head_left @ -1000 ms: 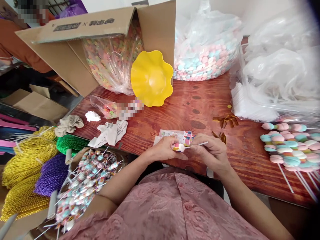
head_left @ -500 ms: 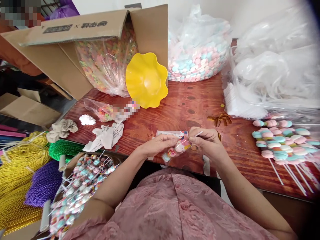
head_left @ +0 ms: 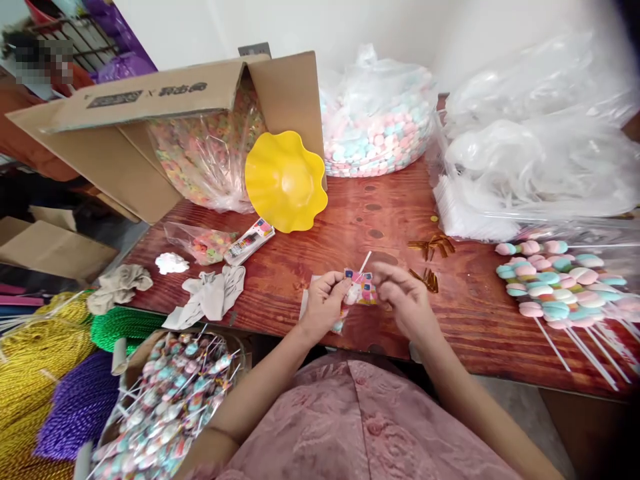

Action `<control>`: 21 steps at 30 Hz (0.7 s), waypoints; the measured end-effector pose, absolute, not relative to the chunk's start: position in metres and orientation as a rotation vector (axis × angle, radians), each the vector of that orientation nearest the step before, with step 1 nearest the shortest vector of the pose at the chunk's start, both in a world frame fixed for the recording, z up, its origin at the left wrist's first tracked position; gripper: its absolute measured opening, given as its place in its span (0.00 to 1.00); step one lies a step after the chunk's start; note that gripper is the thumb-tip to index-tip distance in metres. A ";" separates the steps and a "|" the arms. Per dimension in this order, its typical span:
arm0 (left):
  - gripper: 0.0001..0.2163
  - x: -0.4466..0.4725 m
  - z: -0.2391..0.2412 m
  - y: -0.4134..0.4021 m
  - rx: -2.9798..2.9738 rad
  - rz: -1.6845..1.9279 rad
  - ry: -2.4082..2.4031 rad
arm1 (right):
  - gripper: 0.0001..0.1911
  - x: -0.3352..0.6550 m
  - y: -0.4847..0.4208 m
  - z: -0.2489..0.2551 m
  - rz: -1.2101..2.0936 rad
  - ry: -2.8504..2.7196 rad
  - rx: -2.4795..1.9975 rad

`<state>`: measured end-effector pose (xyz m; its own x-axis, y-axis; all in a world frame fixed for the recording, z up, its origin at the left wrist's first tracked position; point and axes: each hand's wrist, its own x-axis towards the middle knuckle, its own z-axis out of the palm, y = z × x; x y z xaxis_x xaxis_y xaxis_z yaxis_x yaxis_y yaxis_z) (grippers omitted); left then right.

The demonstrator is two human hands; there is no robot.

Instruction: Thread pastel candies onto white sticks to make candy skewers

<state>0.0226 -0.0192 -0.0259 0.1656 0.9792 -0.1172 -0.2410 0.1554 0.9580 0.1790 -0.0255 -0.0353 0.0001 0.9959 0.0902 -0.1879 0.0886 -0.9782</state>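
My left hand pinches a marshmallow skewer in a clear wrapper, its white stick pointing up and away from me. Pink and blue marshmallow pieces show below the fingers. Under and beside the wrapper lie colourful printed cards, partly hidden by the hand. Just right of them is my right hand, slightly blurred, its fingers loosely bent and apart; nothing shows between them. It is nearest to small bundles of gold twist ties on the wooden table.
Unwrapped marshmallow skewers are piled at right, before plastic bags. Behind stand a bag of marshmallows, a yellow wavy bowl and a cardboard box. A crumpled cloth lies left; wrapped skewers fill a container below.
My right hand has come off the stick and moved slightly right. The left hand now holds the skewer alone, with its stick turned more upright. The camera view has shifted slightly.
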 end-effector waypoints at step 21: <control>0.18 0.012 0.004 -0.040 0.846 0.849 0.590 | 0.08 0.158 -0.047 -0.007 0.437 -1.292 -1.026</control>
<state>0.0120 -0.0400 0.0036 0.5402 0.8328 -0.1210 -0.4035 0.3825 0.8312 0.1579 -0.0467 -0.0067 0.2750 0.7703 0.5753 0.2630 0.5153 -0.8157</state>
